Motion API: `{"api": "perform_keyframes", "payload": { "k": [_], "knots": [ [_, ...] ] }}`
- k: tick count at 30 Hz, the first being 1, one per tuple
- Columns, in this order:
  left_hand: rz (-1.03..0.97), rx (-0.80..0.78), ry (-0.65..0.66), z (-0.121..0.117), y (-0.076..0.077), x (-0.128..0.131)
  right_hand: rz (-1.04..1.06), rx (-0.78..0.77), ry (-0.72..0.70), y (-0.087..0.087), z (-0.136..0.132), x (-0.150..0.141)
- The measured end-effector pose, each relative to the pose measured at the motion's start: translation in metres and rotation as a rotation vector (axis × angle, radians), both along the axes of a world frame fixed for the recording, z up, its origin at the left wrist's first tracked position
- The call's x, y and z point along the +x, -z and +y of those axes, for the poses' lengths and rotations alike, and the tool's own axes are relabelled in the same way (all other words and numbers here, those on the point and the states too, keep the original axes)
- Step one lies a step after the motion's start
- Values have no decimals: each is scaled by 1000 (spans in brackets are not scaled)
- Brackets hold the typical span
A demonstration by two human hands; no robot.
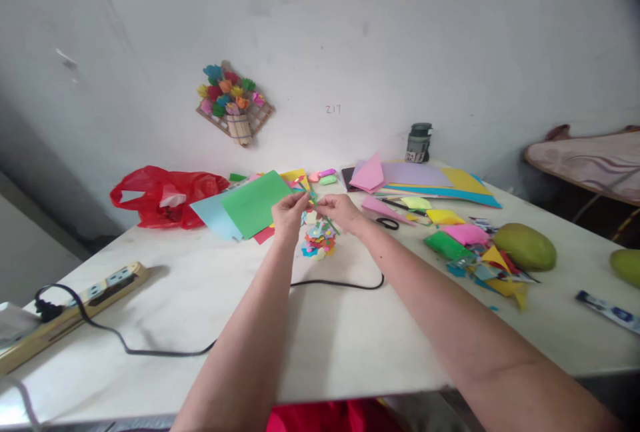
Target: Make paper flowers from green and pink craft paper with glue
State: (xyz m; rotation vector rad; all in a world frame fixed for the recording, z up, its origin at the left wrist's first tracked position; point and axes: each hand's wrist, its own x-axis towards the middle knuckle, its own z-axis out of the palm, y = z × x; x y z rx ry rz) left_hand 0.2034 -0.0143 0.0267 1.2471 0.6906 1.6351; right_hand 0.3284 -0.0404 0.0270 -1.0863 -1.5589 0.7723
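My left hand (289, 213) and my right hand (340, 210) are held close together above the white table (320, 332), both pinched on a thin green stick (320, 209) with small coloured paper bits at its top. Just below the hands lies a small pile of coloured paper flower cut-outs (319, 241). A green paper sheet (255, 203) over a light blue one lies left of my left hand. Black scissors (387, 223) lie right of my right hand.
A red plastic bag (165, 195) sits at the back left. A power strip (75, 305) with a black cable (240, 325) lies front left. Coloured sheets (430, 179), paper scraps (475, 252), two green mangoes (525, 247), a jar (419, 143) and a ruler (607, 311) are on the right.
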Motion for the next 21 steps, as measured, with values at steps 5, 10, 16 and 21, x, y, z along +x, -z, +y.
{"api": "perform_keyframes", "payload": {
  "k": [5,10,16,21],
  "knots": [
    [86,-12,-37,1,1,-2,141,-31,80,-2,3,5],
    [57,-91,0,-1,0,-6,205,-65,176,1,10,15],
    [191,-173,207,-8,3,1,302,-130,50,8,13,25],
    [450,-143,472,-27,2,17,423,-122,-25,11,13,35]
  ]
}}
